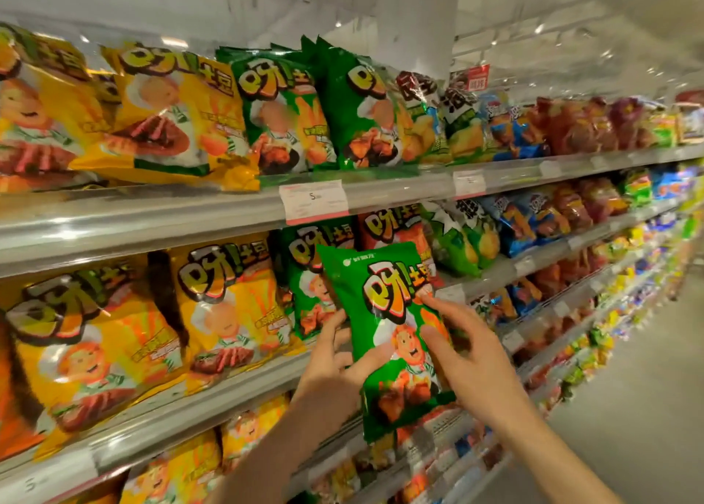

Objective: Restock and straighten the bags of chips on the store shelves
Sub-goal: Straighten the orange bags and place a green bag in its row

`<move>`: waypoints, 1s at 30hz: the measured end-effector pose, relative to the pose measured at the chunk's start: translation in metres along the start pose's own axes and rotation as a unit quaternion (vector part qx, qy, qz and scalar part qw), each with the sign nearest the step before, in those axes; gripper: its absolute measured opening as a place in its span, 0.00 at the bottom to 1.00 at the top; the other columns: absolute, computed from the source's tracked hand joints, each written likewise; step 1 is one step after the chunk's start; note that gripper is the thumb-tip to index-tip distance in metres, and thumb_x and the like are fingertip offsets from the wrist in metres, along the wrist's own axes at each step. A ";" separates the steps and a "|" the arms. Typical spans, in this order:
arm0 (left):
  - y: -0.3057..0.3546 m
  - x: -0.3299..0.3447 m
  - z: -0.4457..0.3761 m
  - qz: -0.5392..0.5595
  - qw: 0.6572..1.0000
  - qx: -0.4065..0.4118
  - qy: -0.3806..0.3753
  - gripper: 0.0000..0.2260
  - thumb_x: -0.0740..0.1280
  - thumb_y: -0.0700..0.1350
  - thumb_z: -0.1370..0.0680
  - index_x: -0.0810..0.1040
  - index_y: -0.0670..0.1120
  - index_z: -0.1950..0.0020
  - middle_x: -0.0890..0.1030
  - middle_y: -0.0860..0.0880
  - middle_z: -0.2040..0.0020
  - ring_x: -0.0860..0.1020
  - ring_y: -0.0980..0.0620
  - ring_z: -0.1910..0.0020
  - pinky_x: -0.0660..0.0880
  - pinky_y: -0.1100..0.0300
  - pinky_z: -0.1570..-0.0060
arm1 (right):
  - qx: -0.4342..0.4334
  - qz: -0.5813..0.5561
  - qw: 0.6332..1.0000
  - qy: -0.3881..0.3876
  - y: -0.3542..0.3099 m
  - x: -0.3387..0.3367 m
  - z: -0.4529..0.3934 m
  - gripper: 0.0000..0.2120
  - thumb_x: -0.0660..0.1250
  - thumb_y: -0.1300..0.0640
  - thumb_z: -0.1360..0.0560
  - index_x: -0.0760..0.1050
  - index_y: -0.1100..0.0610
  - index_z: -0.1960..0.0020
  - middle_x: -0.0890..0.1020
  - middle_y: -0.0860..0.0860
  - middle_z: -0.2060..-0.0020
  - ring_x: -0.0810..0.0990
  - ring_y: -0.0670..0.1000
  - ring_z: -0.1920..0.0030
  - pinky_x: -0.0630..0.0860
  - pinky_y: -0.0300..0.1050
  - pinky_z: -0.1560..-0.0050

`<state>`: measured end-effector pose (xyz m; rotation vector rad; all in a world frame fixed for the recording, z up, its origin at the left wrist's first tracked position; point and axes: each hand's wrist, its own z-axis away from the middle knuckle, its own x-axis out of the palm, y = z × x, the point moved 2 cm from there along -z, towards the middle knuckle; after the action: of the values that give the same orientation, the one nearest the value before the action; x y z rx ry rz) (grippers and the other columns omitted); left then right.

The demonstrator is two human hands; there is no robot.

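**Green chip bag held before the middle shelf**

The left hand [335, 366] has its fingers curled round the left edge of a glossy green foil chip bag [388, 336], thumb across the front. The right hand [472, 362] rests spread fingertips on the bag's face, not closed. The bag stands upright, slightly tilted, in front of the grey metal shelf rail [152, 423]. At 10 o'clock sit yellow foil chip bags [224, 298]; at 12 o'clock, a white price label [313, 200]. The shelved aisle runs away toward 3 o'clock.
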<state>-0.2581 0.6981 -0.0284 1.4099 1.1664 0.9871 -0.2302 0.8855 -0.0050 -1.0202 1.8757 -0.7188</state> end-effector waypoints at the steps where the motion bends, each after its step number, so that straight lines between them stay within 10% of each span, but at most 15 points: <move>1: -0.003 0.009 -0.013 0.003 1.000 0.000 -0.003 0.38 0.80 0.57 0.34 0.67 0.55 0.29 0.81 0.53 0.39 0.82 0.53 0.44 0.78 0.48 0.39 | 0.003 0.011 1.000 0.003 0.005 -0.009 -0.009 0.16 0.65 0.51 0.20 0.73 0.38 0.34 0.73 0.34 0.37 0.69 0.28 0.38 0.65 0.22 0.43; 7: -0.008 0.053 -0.085 0.035 0.999 0.007 0.024 0.40 0.80 0.55 0.35 0.66 0.54 0.28 0.74 0.50 0.32 0.76 0.51 0.35 0.77 0.59 0.41 | -0.006 0.062 0.998 -0.002 0.029 -0.052 -0.070 0.16 0.66 0.52 0.20 0.74 0.39 0.33 0.73 0.35 0.39 0.69 0.28 0.40 0.65 0.20 0.47; 12: -0.001 0.064 -0.103 0.034 0.999 0.019 0.020 0.31 0.75 0.54 0.29 0.65 0.60 0.30 0.78 0.59 0.40 0.82 0.65 0.51 0.77 0.70 0.58 | -0.023 0.052 0.998 -0.016 0.048 -0.057 -0.101 0.16 0.67 0.50 0.21 0.74 0.38 0.35 0.74 0.37 0.40 0.72 0.33 0.41 0.67 0.26 0.45; 23: 0.005 0.091 -0.101 -0.045 0.987 0.006 0.157 0.26 0.73 0.58 0.30 0.65 0.69 0.37 0.75 0.70 0.44 0.75 0.79 0.53 0.75 0.69 0.56 | -0.126 -0.014 0.989 -0.071 0.092 -0.052 -0.134 0.18 0.67 0.51 0.21 0.73 0.43 0.32 0.72 0.39 0.38 0.71 0.38 0.36 0.68 0.30 0.39; 26: 0.006 0.107 -0.099 -0.084 0.970 0.009 0.227 0.28 0.74 0.59 0.31 0.64 0.67 0.35 0.71 0.75 0.46 0.74 0.74 0.44 0.69 0.74 0.49 | -0.152 -0.059 0.981 -0.101 0.103 -0.059 -0.136 0.19 0.68 0.51 0.21 0.73 0.42 0.32 0.71 0.38 0.37 0.71 0.42 0.33 0.69 0.39 0.35; 30: 0.006 0.113 -0.086 -0.114 0.950 0.002 0.291 0.41 0.72 0.62 0.30 0.56 0.59 0.22 0.65 0.67 0.32 0.65 0.59 0.31 0.63 0.57 0.33 | -0.135 -0.107 0.970 -0.174 0.114 -0.065 -0.140 0.19 0.65 0.45 0.21 0.70 0.37 0.31 0.68 0.33 0.36 0.69 0.36 0.34 0.70 0.30 0.41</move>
<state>-0.3187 0.8253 -0.0107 0.9737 1.7171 1.2736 -0.3764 1.0100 -0.0026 -1.4387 1.5968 -0.3765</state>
